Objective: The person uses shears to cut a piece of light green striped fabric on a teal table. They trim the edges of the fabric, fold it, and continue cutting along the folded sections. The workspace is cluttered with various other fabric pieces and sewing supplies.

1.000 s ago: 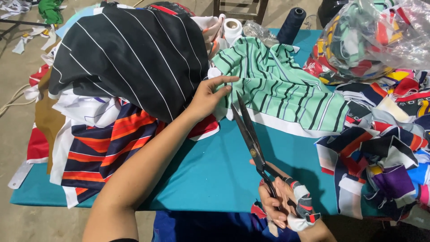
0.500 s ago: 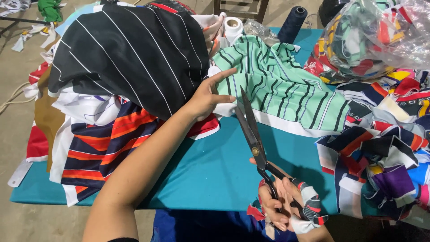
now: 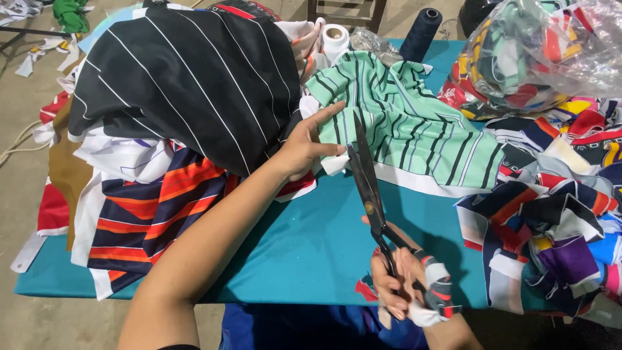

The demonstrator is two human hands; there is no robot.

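My left hand (image 3: 304, 148) grips the white edge of a green striped garment (image 3: 402, 123) that lies on the teal table (image 3: 304, 246). My right hand (image 3: 405, 285) holds a pair of large black scissors (image 3: 366, 181) by handles wrapped in cloth scraps. The blades point away from me and are nearly closed, with their tips at the garment's left edge next to my left fingers.
A heap of fabric topped by black cloth with thin white stripes (image 3: 188, 71) fills the left side. Mixed coloured scraps (image 3: 557, 220) cover the right, with a clear plastic bag of scraps (image 3: 544, 52) behind. A white roll (image 3: 335, 39) and a dark thread cone (image 3: 421, 32) stand at the back.
The scissors have moved forward toward the green garment and their blades have drawn together. My left hand has shifted slightly on the fabric edge.
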